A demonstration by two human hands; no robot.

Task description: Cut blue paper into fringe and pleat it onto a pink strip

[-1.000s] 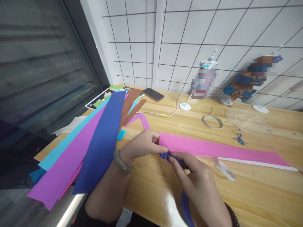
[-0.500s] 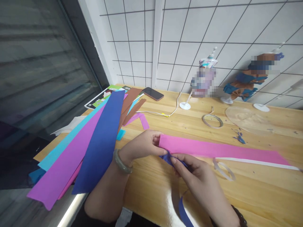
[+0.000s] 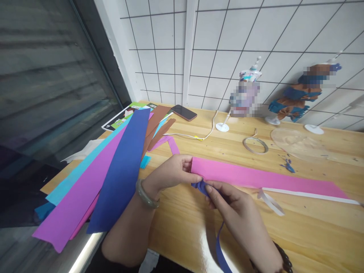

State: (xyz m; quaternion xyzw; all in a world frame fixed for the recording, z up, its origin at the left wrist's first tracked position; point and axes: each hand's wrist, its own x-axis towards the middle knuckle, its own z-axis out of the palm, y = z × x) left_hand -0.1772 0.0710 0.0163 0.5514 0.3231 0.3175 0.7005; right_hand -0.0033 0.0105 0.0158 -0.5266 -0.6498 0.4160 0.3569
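My left hand [image 3: 180, 172] pinches the left end of a long pink strip [image 3: 256, 177], together with the edge of a gathered dark blue strip [image 3: 201, 186]. Close on its right, my right hand [image 3: 229, 201] is closed on the gathered blue strip between thumb and fingers. A blue tail [image 3: 220, 252] hangs below that hand toward the table's front. The pink strip stretches to the right, with a white tape [image 3: 309, 194] along its lower edge; the tape's loose end curls beneath it.
Blue [image 3: 122, 170], purple and light blue strips fan across the left. Behind lie a phone [image 3: 184, 112], a white cord [image 3: 187, 135], a tape roll [image 3: 255, 145] and a clear disc [image 3: 297, 142]. Stands with bows [image 3: 288, 110] line the tiled wall.
My right hand has shifted slightly along the gathered blue strip, and its tail hangs differently. The pink strip's left part has risen a little. The loose white tape end has changed from a loop to a straighter curl.
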